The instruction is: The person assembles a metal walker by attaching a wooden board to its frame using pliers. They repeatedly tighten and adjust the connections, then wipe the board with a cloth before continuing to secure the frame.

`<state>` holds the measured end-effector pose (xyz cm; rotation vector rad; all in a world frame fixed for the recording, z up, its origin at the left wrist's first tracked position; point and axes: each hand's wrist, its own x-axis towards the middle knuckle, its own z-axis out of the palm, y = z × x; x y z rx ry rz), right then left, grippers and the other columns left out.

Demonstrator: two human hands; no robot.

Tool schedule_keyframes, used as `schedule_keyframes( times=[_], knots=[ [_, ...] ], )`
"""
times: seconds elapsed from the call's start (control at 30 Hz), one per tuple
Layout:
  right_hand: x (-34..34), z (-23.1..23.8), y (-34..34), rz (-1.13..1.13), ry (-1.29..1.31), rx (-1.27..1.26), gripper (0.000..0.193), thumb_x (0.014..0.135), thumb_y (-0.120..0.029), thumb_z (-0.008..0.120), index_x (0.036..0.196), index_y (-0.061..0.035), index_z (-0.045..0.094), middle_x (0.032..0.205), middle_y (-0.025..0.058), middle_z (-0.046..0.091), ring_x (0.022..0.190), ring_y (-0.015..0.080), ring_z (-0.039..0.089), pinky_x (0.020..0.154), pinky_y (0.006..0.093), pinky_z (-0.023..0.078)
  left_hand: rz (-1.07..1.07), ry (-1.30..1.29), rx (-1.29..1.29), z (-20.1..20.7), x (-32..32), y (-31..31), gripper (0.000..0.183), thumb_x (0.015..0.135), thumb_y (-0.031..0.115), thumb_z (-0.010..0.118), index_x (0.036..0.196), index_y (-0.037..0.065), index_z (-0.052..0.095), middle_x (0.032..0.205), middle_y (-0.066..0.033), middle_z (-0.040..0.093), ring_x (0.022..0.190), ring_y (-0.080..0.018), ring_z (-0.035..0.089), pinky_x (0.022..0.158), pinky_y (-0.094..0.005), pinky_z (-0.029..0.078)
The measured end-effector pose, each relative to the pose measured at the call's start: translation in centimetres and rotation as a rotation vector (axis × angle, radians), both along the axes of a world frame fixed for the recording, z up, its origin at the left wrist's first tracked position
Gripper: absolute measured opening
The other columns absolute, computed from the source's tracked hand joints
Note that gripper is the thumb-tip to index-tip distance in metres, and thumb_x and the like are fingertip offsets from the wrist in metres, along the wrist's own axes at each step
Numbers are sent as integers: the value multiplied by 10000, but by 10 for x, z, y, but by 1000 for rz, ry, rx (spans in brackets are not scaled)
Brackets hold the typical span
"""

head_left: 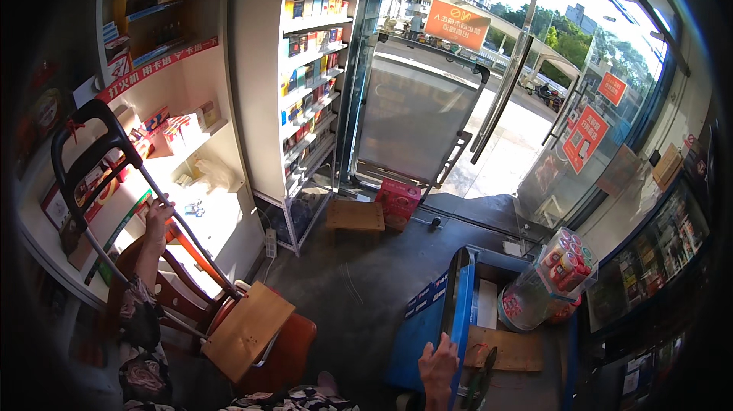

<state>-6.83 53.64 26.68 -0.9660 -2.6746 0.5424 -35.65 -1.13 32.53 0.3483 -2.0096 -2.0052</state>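
My left hand [158, 221] is closed round a metal tube of a folding hand cart, below its black loop handle [103, 122]. The cart leans at the left, beside the lit shelves. A wooden board [249, 330] lies at its lower end, over a reddish-brown chair seat [294, 350]. My right hand [439, 365] is at the blue rim of a chest-like case [429, 318], fingers apart and loosely bent, holding nothing that I can see. Just right of it, dark-handled pliers or a similar tool [482, 371] rest by a wooden plank [511, 348].
A tall white rack of small boxes [313, 59] stands ahead. Near its foot are a low wooden stool [356, 216] and a pink carton [398, 203]. Clear tubs of sweets [527, 296] sit on the blue case. Beyond, the glass door [550, 151] opens onto a sunlit street.
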Motion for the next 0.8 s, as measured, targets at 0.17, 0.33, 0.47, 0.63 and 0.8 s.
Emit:
schedule_keyframes(
  times=[0.17, 0.33, 0.47, 0.63, 0.8],
  knots=[
    [-48, -55, -117, 655, -269, -288, 409, 826, -196, 591, 1176, -1, 511, 1010, 223, 568, 893, 389, 588, 763, 458, 482, 17, -33, -119, 2, 11, 2, 508, 794, 153, 607, 1276, 90, 459, 1158, -62, 556, 1016, -133, 509, 774, -302, 428],
    [-79, -69, -198, 1077, -240, -454, 420, 852, -188, 563, 1214, 14, 494, 1080, 255, 551, 971, 394, 560, 820, 435, 462, -31, -99, -17, 10, 8, 6, 369, 773, 298, 644, 1080, 126, 533, 1060, -14, 574, 1024, -164, 513, 848, -404, 389],
    [-122, -85, -247, 1173, -141, -378, 418, 855, -181, 549, 1208, 35, 492, 1016, 265, 576, 947, 403, 568, 810, 437, 462, -81, -105, -180, 15, 12, 7, 516, 710, 273, 674, 1141, 58, 489, 1021, -57, 534, 970, -183, 513, 769, -348, 443],
    [-145, -125, -311, 1215, -429, -258, 432, 853, -212, 526, 1198, 46, 496, 979, 279, 590, 946, 423, 571, 814, 453, 458, -132, -33, -41, 8, 8, -2, 472, 735, 232, 667, 1129, 16, 523, 1007, -93, 568, 940, -201, 541, 798, -345, 448],
    [-129, -173, -347, 1319, -459, 18, 489, 831, -227, 522, 1259, -5, 447, 1181, 288, 493, 1086, 416, 498, 911, 451, 416, -150, 86, -34, -7, 2, 1, 652, 701, 224, 697, 1262, 6, 446, 1162, -145, 522, 1104, -246, 493, 972, -332, 372]
  ],
)
